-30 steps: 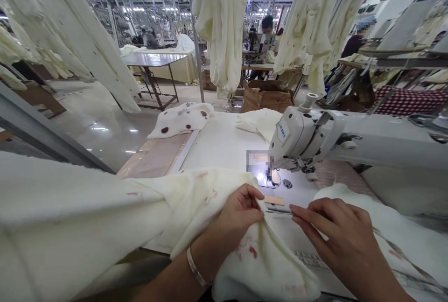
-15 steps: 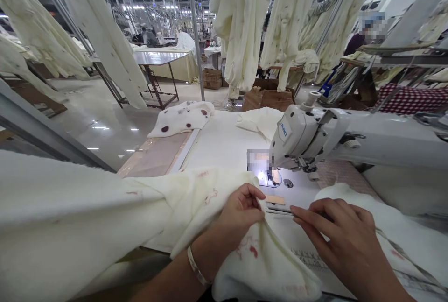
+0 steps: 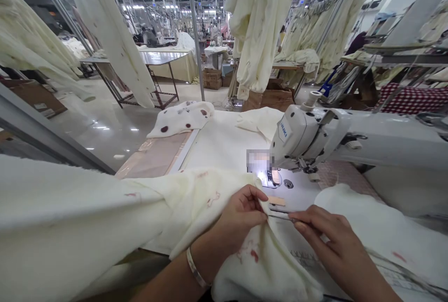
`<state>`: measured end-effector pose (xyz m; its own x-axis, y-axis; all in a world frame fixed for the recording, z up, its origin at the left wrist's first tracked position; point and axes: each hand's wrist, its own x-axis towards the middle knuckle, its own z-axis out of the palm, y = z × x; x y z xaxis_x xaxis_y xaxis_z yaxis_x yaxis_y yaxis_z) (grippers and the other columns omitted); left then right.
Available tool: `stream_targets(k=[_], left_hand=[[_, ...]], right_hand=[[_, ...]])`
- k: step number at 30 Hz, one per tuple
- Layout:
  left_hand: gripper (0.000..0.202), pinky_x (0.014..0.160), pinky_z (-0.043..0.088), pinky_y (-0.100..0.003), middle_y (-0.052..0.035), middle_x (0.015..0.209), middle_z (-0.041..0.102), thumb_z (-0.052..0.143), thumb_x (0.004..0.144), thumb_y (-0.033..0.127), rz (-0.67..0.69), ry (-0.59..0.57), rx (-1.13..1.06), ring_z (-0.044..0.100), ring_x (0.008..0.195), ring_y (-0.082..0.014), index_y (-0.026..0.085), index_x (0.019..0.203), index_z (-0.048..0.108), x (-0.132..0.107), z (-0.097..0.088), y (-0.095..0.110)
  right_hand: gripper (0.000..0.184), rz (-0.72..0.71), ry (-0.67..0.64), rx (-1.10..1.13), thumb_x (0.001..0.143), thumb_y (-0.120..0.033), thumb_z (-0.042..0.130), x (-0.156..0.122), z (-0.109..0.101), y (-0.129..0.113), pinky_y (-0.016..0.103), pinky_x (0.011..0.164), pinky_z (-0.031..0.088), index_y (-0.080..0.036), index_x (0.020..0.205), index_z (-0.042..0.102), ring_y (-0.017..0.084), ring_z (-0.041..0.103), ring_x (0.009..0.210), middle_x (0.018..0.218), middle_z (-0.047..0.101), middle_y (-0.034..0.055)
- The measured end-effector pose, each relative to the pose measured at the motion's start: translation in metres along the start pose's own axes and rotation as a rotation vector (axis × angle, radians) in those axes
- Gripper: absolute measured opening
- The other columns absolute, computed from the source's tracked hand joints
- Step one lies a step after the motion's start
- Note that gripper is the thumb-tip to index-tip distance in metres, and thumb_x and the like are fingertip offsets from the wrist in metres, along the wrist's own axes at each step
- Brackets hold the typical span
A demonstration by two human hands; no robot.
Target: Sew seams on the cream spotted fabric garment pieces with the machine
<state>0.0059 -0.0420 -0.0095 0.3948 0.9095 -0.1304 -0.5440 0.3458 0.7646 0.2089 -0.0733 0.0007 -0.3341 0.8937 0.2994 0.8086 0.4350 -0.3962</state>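
My left hand (image 3: 243, 215) is closed, pinching the folded edge of a cream fleece cloth (image 3: 196, 199) with faint red printed figures. The cloth drapes over the table's front and spreads left. My right hand (image 3: 332, 236) is closed too, thumb and forefinger pressed together just right of the cloth's edge. A thin, greyish, narrow thing (image 3: 282, 217) runs from its fingertips toward my left hand; its kind cannot be made out. Beyond both hands stands a white sewing machine (image 3: 301, 138), its lit needle area (image 3: 269, 177) just ahead of my left fingertips.
Another cream cloth piece (image 3: 385, 227) lies to the right, under the machine arm. A spotted cloth (image 3: 182, 117) rests at the table's far left corner. A metal post (image 3: 52, 129) slants along the left. Cream garments (image 3: 259, 26) hang beyond the table.
My right hand has shifted slightly left and down, and the thin thing now shows at its fingertips. My left hand keeps its pinch, nearly in place. Garments hanging behind have swung or moved.
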Motion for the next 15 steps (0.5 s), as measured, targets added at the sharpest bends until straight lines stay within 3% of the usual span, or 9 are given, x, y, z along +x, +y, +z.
stream_targets(k=[3,6,9,11,12,14,15], left_hand=[[0.031,0.064,0.038,-0.021,0.0003,0.071,0.057,0.064,0.056,0.005,-0.055,-0.078,-0.007,0.051,0.067,-0.0093,0.014,0.083,0.052,-0.003,0.004,-0.003],[0.029,0.060,0.037,-0.020,0.0026,0.067,0.049,0.065,0.062,0.010,-0.035,-0.145,0.219,0.047,0.062,-0.0087,0.014,0.089,0.054,-0.013,0.008,-0.001],[0.034,0.078,0.042,-0.031,-0.0080,0.096,0.051,0.070,0.069,0.021,0.305,-0.118,0.758,0.051,0.089,-0.0192,0.016,0.101,0.059,-0.026,0.013,0.008],[0.053,0.096,0.033,-0.042,-0.0131,0.122,0.043,0.077,0.066,0.038,0.566,-0.096,1.099,0.041,0.113,-0.0291,0.020,0.112,0.058,-0.030,0.017,0.014],[0.058,0.102,0.026,-0.046,-0.0125,0.125,0.044,0.078,0.064,0.045,0.639,-0.115,1.205,0.039,0.117,-0.0306,0.022,0.114,0.058,-0.031,0.020,0.016],[0.050,0.105,0.020,-0.045,-0.0084,0.111,0.057,0.072,0.069,0.051,0.658,-0.207,1.275,0.049,0.107,-0.0257,0.022,0.108,0.061,-0.029,0.024,0.016],[0.041,0.102,0.027,-0.040,-0.0050,0.095,0.063,0.068,0.074,0.051,0.616,-0.243,1.263,0.056,0.094,-0.0208,0.021,0.101,0.063,-0.028,0.026,0.014]], right_hand=[[0.017,0.066,-0.052,0.140,0.091,-0.037,0.045,-0.003,0.006,-0.010,0.028,0.065,0.041,-0.027,0.092,0.059,0.015,0.058,0.071,0.078,0.061,-0.0022],[0.020,0.112,-0.065,0.238,0.091,-0.038,0.043,-0.009,0.008,-0.020,0.028,0.062,0.043,-0.026,0.085,0.058,0.016,0.056,0.068,0.075,0.060,-0.0015],[0.017,0.143,-0.043,0.311,0.091,-0.038,0.045,-0.015,0.005,-0.025,0.025,0.060,0.044,-0.026,0.085,0.055,0.015,0.054,0.068,0.075,0.058,-0.0023],[0.013,0.124,-0.051,0.397,0.091,-0.035,0.044,-0.018,0.003,-0.027,0.024,0.061,0.045,-0.026,0.087,0.053,0.014,0.054,0.069,0.077,0.057,-0.0028],[0.012,0.105,-0.051,0.454,0.092,-0.034,0.043,-0.020,0.003,-0.028,0.023,0.061,0.045,-0.027,0.088,0.051,0.013,0.054,0.068,0.076,0.056,-0.0029],[0.009,0.068,-0.026,0.568,0.093,-0.031,0.042,-0.023,0.003,-0.031,0.022,0.060,0.045,-0.027,0.089,0.048,0.013,0.052,0.065,0.075,0.052,-0.0030],[0.007,0.059,0.004,0.610,0.093,-0.030,0.042,-0.024,0.004,-0.032,0.022,0.059,0.045,-0.027,0.089,0.047,0.012,0.051,0.065,0.075,0.051,-0.0029]])
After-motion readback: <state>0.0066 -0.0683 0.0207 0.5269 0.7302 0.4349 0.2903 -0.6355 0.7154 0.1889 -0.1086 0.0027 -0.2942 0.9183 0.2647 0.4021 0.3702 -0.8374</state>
